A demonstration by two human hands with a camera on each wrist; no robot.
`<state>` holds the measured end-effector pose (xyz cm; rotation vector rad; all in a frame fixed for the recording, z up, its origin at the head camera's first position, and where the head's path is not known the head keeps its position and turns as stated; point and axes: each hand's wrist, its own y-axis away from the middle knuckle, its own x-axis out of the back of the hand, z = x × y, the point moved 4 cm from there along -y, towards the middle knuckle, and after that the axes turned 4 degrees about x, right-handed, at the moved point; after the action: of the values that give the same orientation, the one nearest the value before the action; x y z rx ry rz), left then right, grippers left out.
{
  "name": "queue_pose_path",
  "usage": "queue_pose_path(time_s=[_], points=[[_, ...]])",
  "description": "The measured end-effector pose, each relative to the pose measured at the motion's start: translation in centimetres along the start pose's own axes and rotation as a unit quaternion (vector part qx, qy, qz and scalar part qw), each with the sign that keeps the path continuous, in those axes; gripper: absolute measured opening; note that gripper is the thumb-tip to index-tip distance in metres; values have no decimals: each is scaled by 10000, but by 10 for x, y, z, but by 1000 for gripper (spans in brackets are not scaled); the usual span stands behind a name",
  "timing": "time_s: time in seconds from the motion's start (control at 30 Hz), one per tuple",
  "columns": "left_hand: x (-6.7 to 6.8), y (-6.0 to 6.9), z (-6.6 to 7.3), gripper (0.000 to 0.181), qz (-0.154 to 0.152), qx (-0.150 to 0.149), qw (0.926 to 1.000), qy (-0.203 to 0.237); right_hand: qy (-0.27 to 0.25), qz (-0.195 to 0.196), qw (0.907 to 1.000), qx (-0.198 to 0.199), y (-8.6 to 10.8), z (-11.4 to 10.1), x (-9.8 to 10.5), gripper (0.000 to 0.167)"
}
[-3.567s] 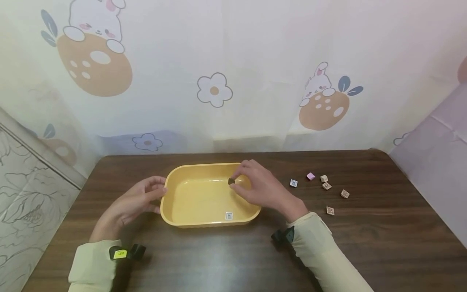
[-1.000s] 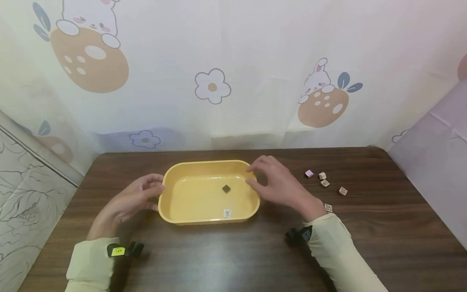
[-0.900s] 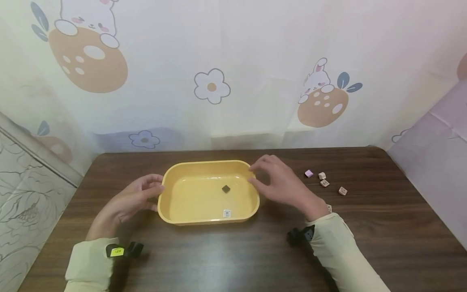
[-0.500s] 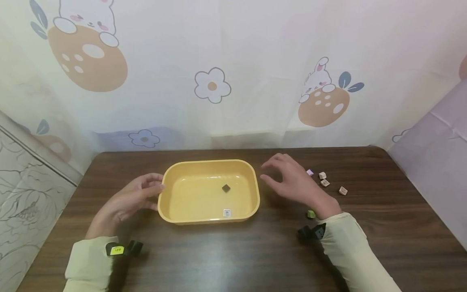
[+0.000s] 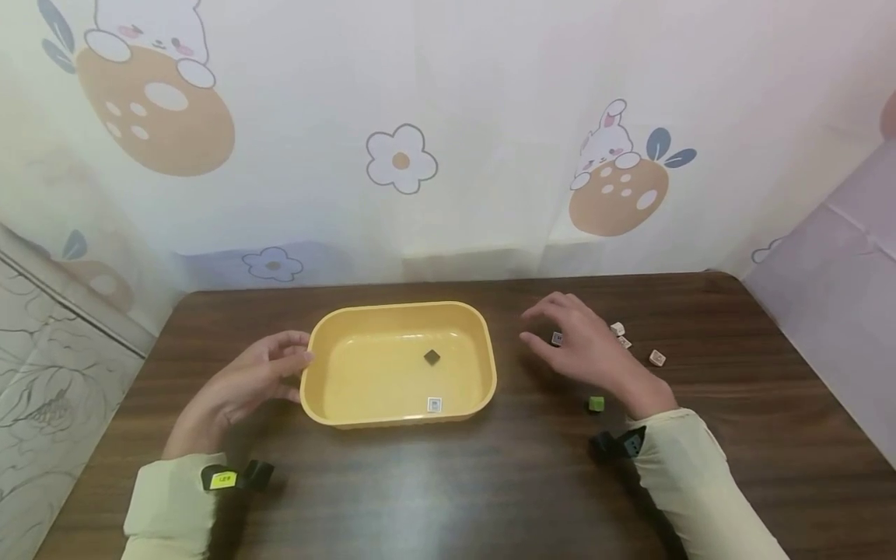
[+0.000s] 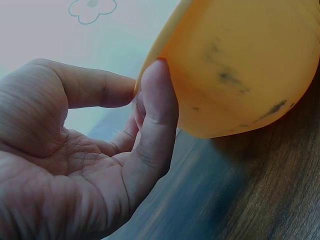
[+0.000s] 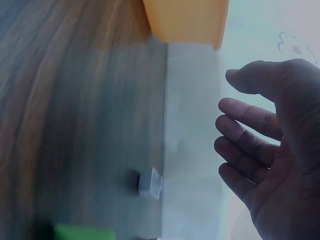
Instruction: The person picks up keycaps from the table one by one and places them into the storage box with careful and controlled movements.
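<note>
My left hand pinches the left rim of a yellow plastic basin between thumb and fingers; the left wrist view shows the fingers on its outer wall. Inside the basin lie a dark brown small block and a white small block with a printed face. My right hand hovers right of the basin with loosely curved fingers and holds nothing. Just below its thumb and fingers is another white printed block, seen also as a pale block in the right wrist view.
A green small block sits near my right wrist. Beyond my right hand are several beige blocks, one of them a printed beige block; others are partly covered by the hand. The brown wooden table meets a patterned curtain at the back.
The dark block went from my right hand's fingers into the basin. My right hand then drew back rightward over the table, uncovering the green block. My left hand stays at the rim.
</note>
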<state>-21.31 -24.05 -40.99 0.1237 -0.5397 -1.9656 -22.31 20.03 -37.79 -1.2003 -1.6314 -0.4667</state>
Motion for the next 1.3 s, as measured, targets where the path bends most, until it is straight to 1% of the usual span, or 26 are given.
queue_pose_path(time_s=[0.13, 0.4, 0.7, 0.97, 1.3], points=[[0, 0, 0, 52, -11, -24, 10000, 6, 65, -45, 9999, -113, 6, 7, 0, 25], [0, 0, -2, 51, -68, -90, 9999, 39, 156, -60, 9998, -104, 15, 18, -3, 25], [0, -1, -3, 54, -55, -79, 9999, 51, 184, -163, 9992, -318, 23, 29, -6, 25], [0, -1, -3, 54, -53, -79, 9999, 49, 250, -54, 9992, -304, 28, 38, -4, 25], [-1, 1, -2, 52, -80, -102, 9999, 67, 256, -87, 9989, -384, 32, 46, -2, 23]])
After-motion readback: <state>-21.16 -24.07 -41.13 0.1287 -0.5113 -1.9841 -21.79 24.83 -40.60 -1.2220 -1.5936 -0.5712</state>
